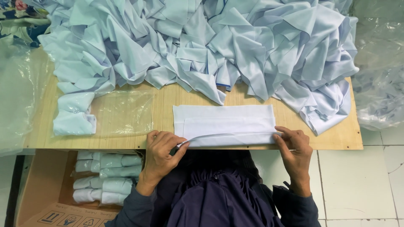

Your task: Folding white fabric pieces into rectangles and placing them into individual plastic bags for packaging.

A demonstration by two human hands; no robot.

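A pale blue-white cloth piece point(225, 122) lies flat and partly folded on the wooden table point(164, 105), near its front edge. My left hand point(162, 153) pinches the near left corner of the cloth's folded edge. My right hand point(294, 147) grips the near right corner of the same edge. The fold runs between both hands along the table's front.
A big heap of light blue cloth pieces point(202, 42) covers the back of the table. A clear plastic bag point(122, 111) and a folded cloth bundle point(73, 113) lie at left. A cardboard box point(50, 189) holding packed bundles point(107, 178) stands below left. Clear plastic sheeting point(378, 75) hangs at right.
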